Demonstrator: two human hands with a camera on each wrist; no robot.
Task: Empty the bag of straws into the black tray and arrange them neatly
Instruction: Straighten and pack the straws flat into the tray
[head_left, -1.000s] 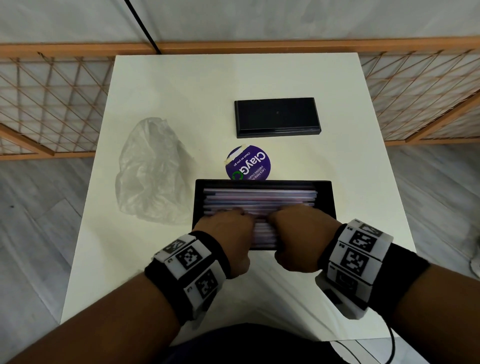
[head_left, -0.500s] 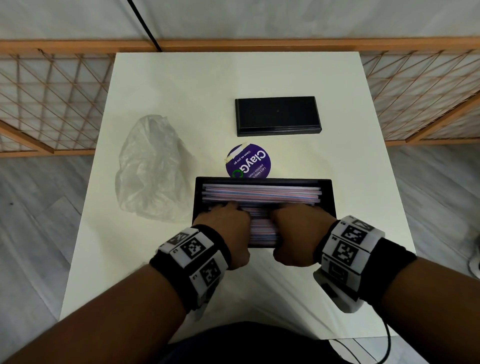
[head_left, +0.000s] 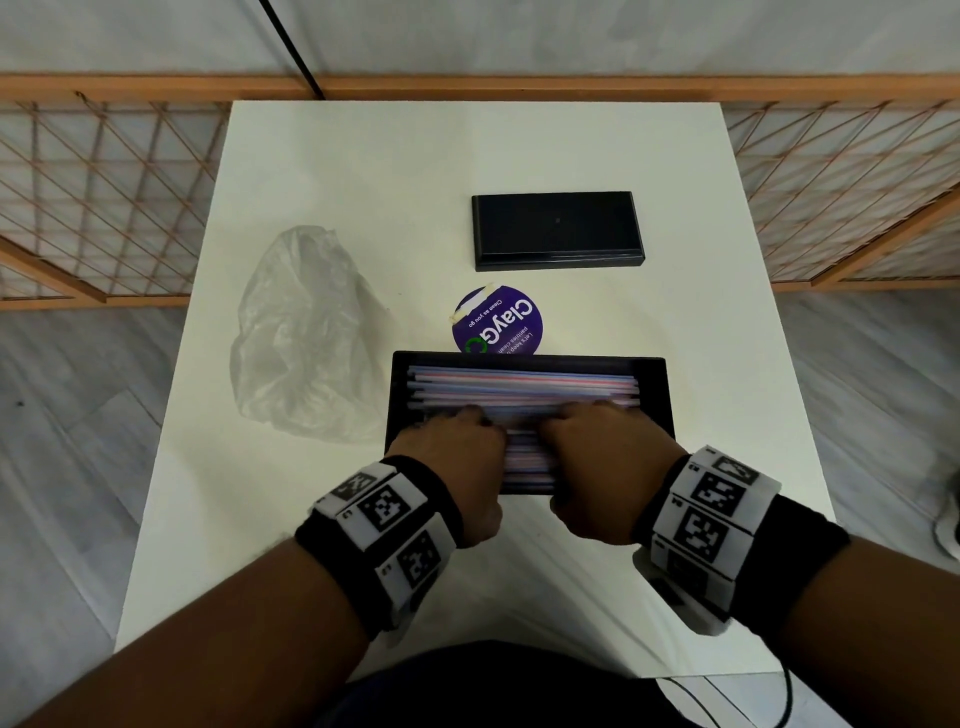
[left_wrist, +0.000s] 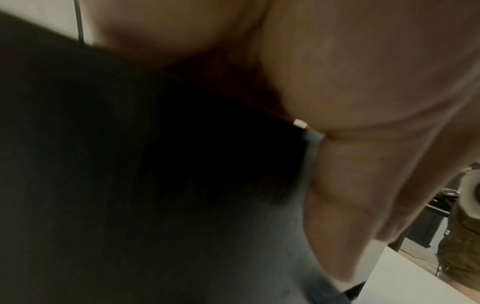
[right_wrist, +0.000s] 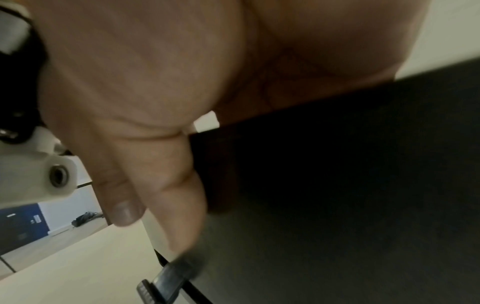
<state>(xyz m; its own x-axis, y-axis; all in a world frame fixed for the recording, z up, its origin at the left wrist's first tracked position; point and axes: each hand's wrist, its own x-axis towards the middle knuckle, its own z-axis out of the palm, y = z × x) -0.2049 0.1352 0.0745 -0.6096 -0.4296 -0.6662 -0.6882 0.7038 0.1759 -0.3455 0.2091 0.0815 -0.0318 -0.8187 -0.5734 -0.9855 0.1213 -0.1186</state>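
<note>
Both hands lay palm-down on the straws (head_left: 524, 387), which filled the black tray (head_left: 657, 395) in a lengthwise layer running nine to three o'clock. The left hand (head_left: 457, 457) and right hand (head_left: 602, 457) sat side by side at the tray's six o'clock edge, probably so their fingers could level the straws and push them square against the walls. Whether those fingers lay flat or curled could not be told; each wrist view showed only a palm and thumb beside the tray's outer wall. The emptied plastic bag (head_left: 306, 338) lay crumpled at nine o'clock, set aside clear of the work. A purple round sticker (head_left: 498, 322) touched the tray's twelve o'clock rim; a black lid (head_left: 556, 228) rested further out.
</note>
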